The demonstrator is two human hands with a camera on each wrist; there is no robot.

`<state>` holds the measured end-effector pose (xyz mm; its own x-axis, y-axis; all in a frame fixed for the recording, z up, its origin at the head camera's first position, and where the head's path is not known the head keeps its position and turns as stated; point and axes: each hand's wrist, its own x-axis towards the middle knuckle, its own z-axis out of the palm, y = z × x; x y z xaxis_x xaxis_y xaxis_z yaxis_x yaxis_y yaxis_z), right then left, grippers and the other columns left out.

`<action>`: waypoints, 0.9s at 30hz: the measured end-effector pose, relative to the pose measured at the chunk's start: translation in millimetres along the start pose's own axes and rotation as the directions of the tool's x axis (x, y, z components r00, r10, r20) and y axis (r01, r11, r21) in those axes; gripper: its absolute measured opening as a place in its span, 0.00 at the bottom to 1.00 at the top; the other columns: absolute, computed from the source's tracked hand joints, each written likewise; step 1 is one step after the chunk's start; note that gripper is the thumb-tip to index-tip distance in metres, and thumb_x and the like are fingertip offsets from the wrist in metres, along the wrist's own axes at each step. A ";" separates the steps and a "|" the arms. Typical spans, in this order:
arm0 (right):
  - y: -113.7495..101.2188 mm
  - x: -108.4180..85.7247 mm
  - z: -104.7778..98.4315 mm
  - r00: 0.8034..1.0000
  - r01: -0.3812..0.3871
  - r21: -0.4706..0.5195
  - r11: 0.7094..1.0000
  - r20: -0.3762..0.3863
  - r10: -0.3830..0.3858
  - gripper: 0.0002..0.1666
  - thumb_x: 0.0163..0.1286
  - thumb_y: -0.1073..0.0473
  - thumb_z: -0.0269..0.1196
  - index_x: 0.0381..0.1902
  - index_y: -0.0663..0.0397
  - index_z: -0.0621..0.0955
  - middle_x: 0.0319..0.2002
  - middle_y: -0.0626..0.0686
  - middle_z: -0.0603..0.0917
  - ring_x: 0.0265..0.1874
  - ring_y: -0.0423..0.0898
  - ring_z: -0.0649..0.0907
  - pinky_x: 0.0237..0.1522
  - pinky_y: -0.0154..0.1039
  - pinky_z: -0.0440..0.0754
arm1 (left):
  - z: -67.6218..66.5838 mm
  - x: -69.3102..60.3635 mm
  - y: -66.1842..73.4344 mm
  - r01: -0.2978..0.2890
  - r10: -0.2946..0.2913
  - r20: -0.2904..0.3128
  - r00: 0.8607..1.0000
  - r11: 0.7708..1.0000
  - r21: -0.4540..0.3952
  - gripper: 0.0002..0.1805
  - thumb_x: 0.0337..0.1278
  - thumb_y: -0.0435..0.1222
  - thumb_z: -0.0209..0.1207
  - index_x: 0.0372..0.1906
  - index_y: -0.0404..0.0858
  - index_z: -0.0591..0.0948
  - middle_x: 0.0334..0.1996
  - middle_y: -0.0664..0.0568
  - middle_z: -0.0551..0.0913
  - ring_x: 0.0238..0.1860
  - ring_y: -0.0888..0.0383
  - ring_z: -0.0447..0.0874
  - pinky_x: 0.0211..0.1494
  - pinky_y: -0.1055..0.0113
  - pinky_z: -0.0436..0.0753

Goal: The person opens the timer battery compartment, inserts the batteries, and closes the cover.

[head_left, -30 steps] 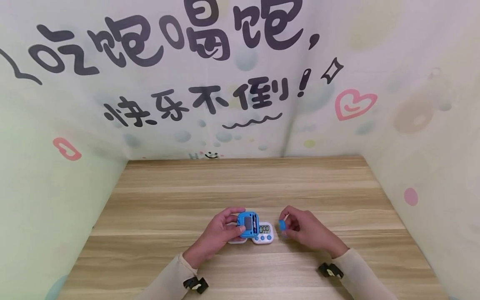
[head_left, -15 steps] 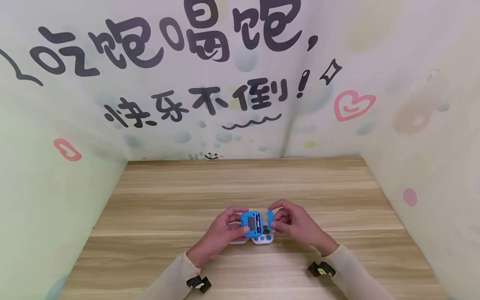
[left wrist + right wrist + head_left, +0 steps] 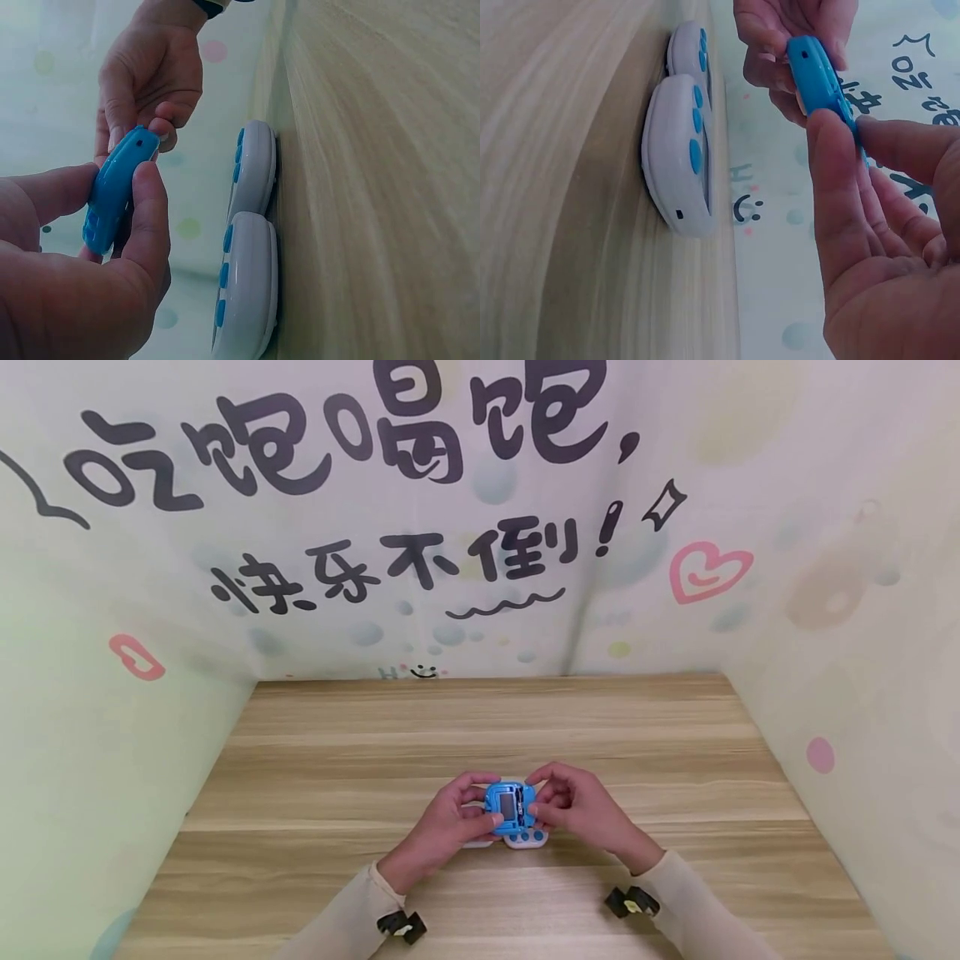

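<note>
My left hand [image 3: 442, 823] holds a blue digital timer [image 3: 506, 807] by its edge, its back facing up with the long battery slot exposed. My right hand [image 3: 588, 806] pinches a small blue battery cover [image 3: 530, 797] against the timer's right side, over part of the slot. In the left wrist view, the thumb and fingers grip the blue timer [image 3: 112, 191] on edge above the table. From the right wrist, the blue timer [image 3: 817, 79] sits between both hands; the cover is mostly hidden by fingers.
Under the hands, two white timers with blue buttons lie side by side: the right timer [image 3: 527, 841] and the left timer [image 3: 478, 844], both partly covered. The wooden table [image 3: 360, 735] meets printed walls [image 3: 480, 643] at the back and sides.
My right hand has moved left, bringing the battery cover from beside the white timer onto the right edge of the blue timer. My left hand has shifted slightly right with the blue timer.
</note>
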<state>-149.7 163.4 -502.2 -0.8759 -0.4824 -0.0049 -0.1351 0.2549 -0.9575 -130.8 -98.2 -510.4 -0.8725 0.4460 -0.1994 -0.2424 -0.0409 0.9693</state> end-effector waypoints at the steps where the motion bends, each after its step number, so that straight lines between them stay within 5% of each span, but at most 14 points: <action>1: 0.3 0.1 0.9 1.000 -0.001 -0.007 1.000 -0.008 0.001 0.18 0.72 0.60 0.72 0.57 0.56 0.82 0.35 0.57 0.88 0.29 0.51 0.90 0.34 0.47 0.94 | 0.0 0.1 -0.1 0.000 0.000 0.001 1.000 1.000 0.000 0.31 0.68 0.31 0.68 0.72 0.38 0.72 0.58 0.38 0.81 0.48 0.54 0.88 0.52 0.54 0.93; 9: 0.5 1.1 3.8 0.998 0.013 -0.107 0.994 -0.059 -0.019 0.18 0.66 0.58 0.77 0.52 0.52 0.86 0.33 0.52 0.87 0.26 0.43 0.84 0.28 0.35 0.88 | 0.4 0.7 -0.4 -0.013 0.013 0.029 0.999 1.000 0.004 0.31 0.70 0.30 0.67 0.73 0.36 0.71 0.59 0.37 0.80 0.49 0.54 0.88 0.54 0.52 0.93; 17: 0.5 5.3 0.8 1.000 -0.012 -0.141 0.990 0.008 0.013 0.23 0.65 0.56 0.77 0.56 0.54 0.84 0.39 0.51 0.87 0.33 0.44 0.86 0.37 0.35 0.90 | 0.3 -0.1 0.3 -0.013 0.012 0.042 0.999 1.000 0.025 0.29 0.71 0.30 0.66 0.73 0.37 0.73 0.59 0.39 0.83 0.50 0.54 0.88 0.54 0.52 0.93; 27: -0.8 6.6 -0.3 0.995 -0.037 -0.091 0.995 0.085 0.045 0.22 0.69 0.57 0.75 0.57 0.55 0.84 0.38 0.53 0.88 0.31 0.46 0.88 0.34 0.37 0.91 | -2.0 -2.8 -0.5 -0.018 0.016 0.067 0.998 1.000 0.024 0.30 0.73 0.30 0.64 0.76 0.37 0.72 0.63 0.37 0.82 0.55 0.53 0.88 0.58 0.47 0.91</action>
<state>-155.5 160.2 -501.3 -0.8384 -0.5402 -0.0724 -0.1439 0.3475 -0.9266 -129.2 -101.2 -510.7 -0.8462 0.5038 -0.1736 -0.2164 -0.0273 0.9759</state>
